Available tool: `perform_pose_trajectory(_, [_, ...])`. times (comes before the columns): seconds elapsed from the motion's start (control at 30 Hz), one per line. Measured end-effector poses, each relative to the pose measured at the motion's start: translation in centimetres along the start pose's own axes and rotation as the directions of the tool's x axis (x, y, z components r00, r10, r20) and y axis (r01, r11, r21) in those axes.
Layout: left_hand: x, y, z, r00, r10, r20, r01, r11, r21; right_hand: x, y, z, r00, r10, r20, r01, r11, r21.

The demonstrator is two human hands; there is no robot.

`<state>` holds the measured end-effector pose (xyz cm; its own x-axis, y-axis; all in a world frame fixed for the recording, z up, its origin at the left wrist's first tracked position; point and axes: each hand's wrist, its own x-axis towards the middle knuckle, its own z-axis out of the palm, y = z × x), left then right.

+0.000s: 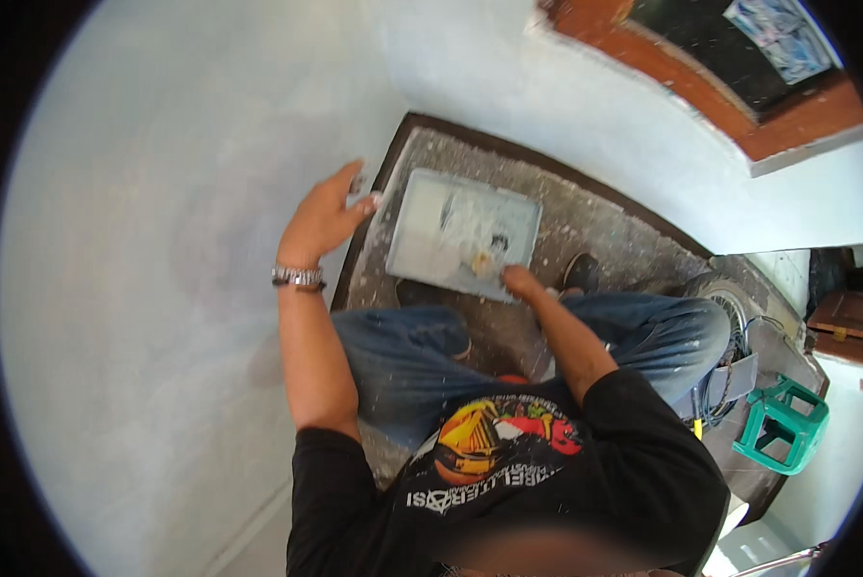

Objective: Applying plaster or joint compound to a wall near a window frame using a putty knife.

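My left hand (pixel 328 216) is raised beside the pale wall at the left, fingers and thumb apart, holding nothing. Whitish smears show on its fingertips, and its wrist wears a metal watch (pixel 297 276). Down on the floor between my feet lies a shallow grey tray (pixel 405 223), its inside coated with pale, wet-looking paint (pixel 441 252). A small yellowish thing (pixel 482 261) sits in the tray near its right end. My right hand (pixel 521 283) is closed at the tray's near right edge, close to that thing; what its fingers grip is hidden.
Dark skirting (pixel 557 171) runs along the base of the walls, and the floor (pixel 600 216) is spattered. A wood-framed opening (pixel 696 87) is at upper right. Past my right knee are a spoked wheel (pixel 730 300), dark cables (pixel 715 394) and a green plastic stool (pixel 786 425).
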<state>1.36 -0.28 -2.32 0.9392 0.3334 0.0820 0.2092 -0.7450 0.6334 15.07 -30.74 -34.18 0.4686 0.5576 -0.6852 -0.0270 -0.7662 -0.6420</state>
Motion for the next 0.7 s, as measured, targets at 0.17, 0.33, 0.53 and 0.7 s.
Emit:
perform_pose_trajectory(0.17, [-0.4, 1.3, -1.0, 0.991, -0.12, 0.064, 0.122, 0.992, -0.03, 0.1, 0.0, 0.8, 0.989, -0.045, -0.142, 0.009, 0.97, -0.245])
perform_pose_trajectory(0.33, [-1.1, 1.5, -1.4, 0.989, -0.132, 0.064, 0.132, 0.991, -0.005, -0.7, 1.3, 0.9, 0.945, -0.306, -0.117, 0.225, 0.866, -0.447])
perform_pose_trajectory(0.53, [-1.3, 0.9, -1.2, 0.98, -0.173, 0.097, 0.175, 0.984, -0.011, -3.8, -2.4, -1.4, 0.952, -0.298, -0.064, 0.275, 0.931, -0.241])
perform_pose_trajectory(0.7, [-1.0, 0.7, -0.8, 0.982, -0.162, 0.1, 0.168, 0.984, -0.058, -7.1, -9.1, -4.3, 0.901, -0.251, -0.353, 0.387, 0.834, 0.393])
